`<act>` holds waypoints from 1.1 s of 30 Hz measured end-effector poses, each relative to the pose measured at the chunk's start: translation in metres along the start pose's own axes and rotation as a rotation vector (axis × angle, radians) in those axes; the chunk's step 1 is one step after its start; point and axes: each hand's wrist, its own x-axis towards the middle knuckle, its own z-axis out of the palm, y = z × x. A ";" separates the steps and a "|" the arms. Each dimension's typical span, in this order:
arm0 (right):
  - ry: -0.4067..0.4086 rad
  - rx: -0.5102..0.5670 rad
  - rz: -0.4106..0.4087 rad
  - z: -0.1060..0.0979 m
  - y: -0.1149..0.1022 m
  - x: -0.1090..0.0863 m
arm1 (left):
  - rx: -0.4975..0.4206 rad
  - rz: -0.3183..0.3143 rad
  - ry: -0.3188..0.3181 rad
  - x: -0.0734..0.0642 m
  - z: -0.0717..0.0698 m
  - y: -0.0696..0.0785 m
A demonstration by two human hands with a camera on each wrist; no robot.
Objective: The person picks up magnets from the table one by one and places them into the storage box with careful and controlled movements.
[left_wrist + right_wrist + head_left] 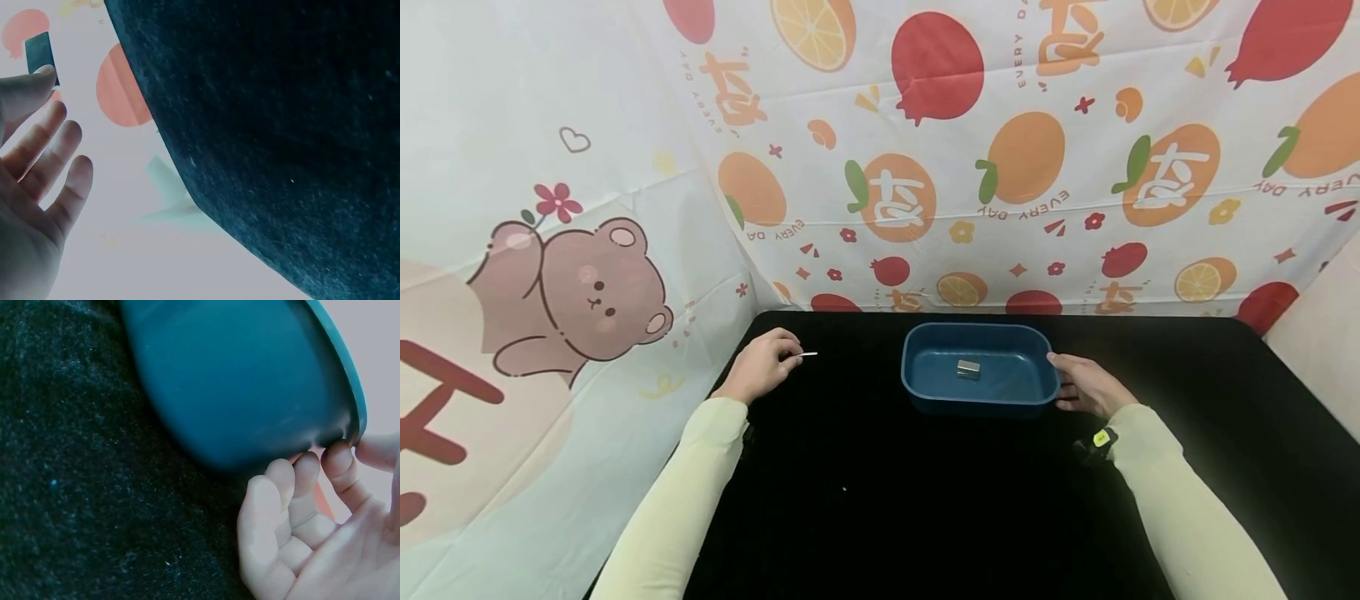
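At the left of the table, my left hand [763, 364] pinches a small flat rectangular piece [807, 354] between thumb and fingers. In the left wrist view this rectangular piece [39, 51] sticks up past the thumb tip, while the other fingers of the left hand [37, 181] are spread and loosely bent. My right hand [1092, 385] grips the right end of a blue plastic basin [977, 403]. The right wrist view has its thumb at the rim and fingertips against the basin's outer wall [244, 381]. Inside the basin lies a small shiny metal block [968, 369].
The black table [880, 508] has a cloth-like surface with a tiny pale speck [844, 489] on it. Behind it hangs a fruit-printed curtain [940, 267]. A bear-printed curtain [625, 400] closes off the left side.
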 end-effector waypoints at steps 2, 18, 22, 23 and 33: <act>-0.001 -0.001 0.000 0.000 0.000 0.000 | -0.006 -0.005 0.000 0.001 0.001 0.000; -0.003 0.001 -0.005 -0.001 0.000 0.000 | -0.034 -0.009 -0.028 0.005 0.006 0.005; -0.002 0.026 -0.001 -0.001 0.000 0.001 | -0.035 -0.010 -0.031 0.006 0.006 0.007; -0.002 0.032 0.000 -0.001 0.000 0.001 | -0.037 -0.010 -0.032 0.006 0.006 0.007; -0.002 0.031 0.017 -0.001 -0.001 0.002 | -0.043 -0.020 -0.034 0.007 0.009 0.007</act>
